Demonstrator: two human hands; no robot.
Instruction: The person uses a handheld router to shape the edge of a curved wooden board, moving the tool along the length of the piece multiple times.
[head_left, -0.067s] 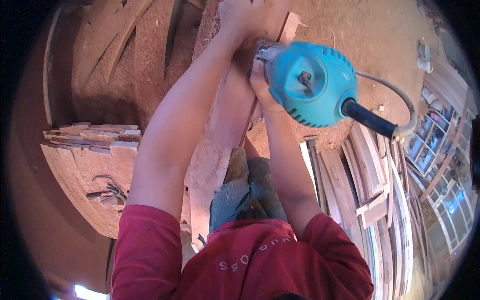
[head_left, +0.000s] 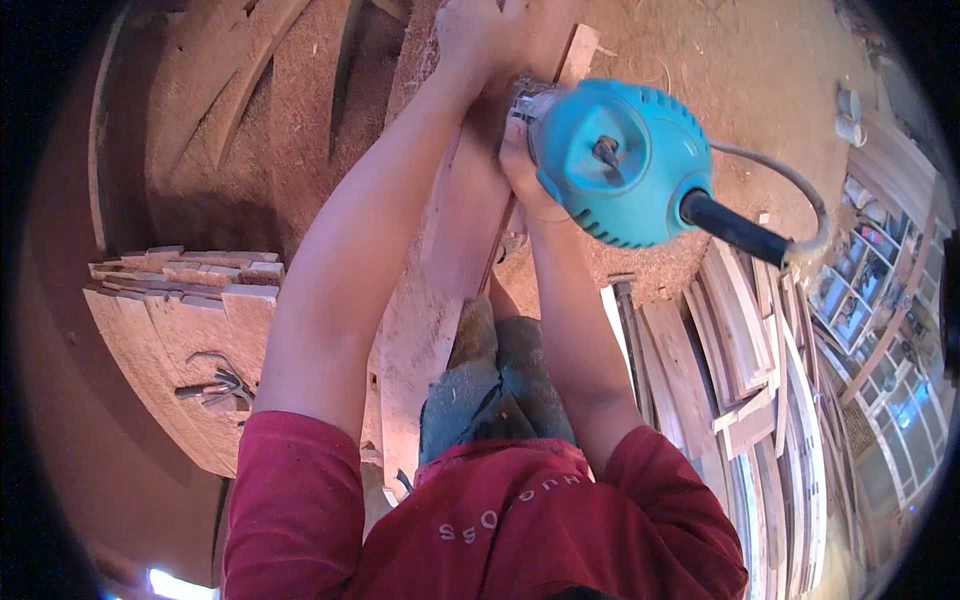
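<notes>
Right fingers (head_left: pixel 517 160) closely curled against the teal power tool (head_left: pixel 645 170)

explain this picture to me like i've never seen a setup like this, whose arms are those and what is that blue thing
There is no robot here: a person works with two bare hands. A wide camera worn on the head looks straight down, so you see the red shirt below and edges bending near the rim.

The blue thing is a corded power tool, possibly a trim router. The right hand holds it near its clear base, over a long wooden plank. The left hand is farther up by the plank; the top edge cuts it off, so its hold is unclear.

On the left, small metal hand tools lie on wooden boards. On the right are curved wood strips.
</notes>
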